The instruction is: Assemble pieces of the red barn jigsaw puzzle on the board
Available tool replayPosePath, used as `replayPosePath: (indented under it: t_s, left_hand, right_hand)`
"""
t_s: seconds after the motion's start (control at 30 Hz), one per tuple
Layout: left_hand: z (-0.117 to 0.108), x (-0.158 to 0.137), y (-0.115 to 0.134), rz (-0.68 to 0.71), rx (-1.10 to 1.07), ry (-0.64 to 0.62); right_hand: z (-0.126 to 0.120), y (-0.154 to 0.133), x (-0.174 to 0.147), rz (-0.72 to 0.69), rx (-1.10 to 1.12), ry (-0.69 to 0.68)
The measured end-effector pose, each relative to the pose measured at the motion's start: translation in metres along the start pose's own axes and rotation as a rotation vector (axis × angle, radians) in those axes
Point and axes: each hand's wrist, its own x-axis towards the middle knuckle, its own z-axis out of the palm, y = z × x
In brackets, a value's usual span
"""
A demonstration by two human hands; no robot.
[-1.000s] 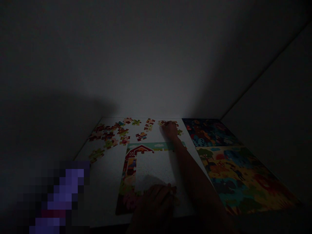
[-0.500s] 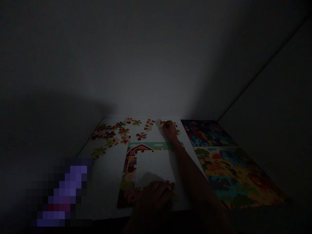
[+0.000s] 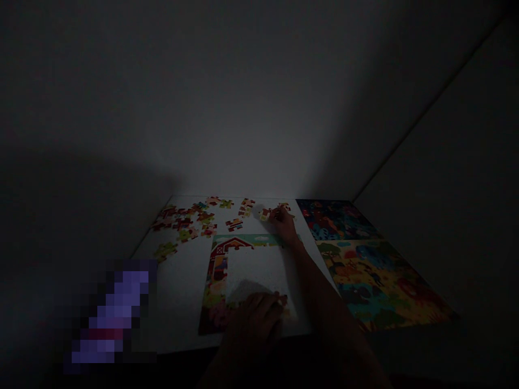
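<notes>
Yellowish, the puzzle piece (image 3: 264, 215) the right hand (image 3: 285, 223) pinches seems light and stiff, best held by its edges; I can't tell how the left hand (image 3: 258, 314) grips.

Dim indoor corner (image 3: 409, 133), kind of place unclear, plain walls (image 3: 243, 108), white tabletop (image 3: 176, 302), jigsaw pieces (image 3: 184, 222), cartoon animal picture (image 3: 377, 283)

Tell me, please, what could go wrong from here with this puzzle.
The left hand, over the near side of the partly built border, might nudge joined pieces apart. The right forearm, crossing its far right corner, could brush it. In this dim light, the piece in the right hand might be misread.
</notes>
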Motion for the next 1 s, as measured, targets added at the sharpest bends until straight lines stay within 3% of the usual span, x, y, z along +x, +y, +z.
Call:
replayPosePath:
  t_s: [0.5, 1.0]
  left_hand:
    - [-0.003, 0.002, 0.0, 0.024, -0.034, -0.001]
    - [-0.004, 0.004, -0.001, 0.07, -0.003, -0.002]
  right_hand:
    - [-0.03, -0.027, -0.058, 0.108, 0.159, -0.029]
    - [-0.042, -0.046, -0.09, 0.161, 0.037, -0.051]
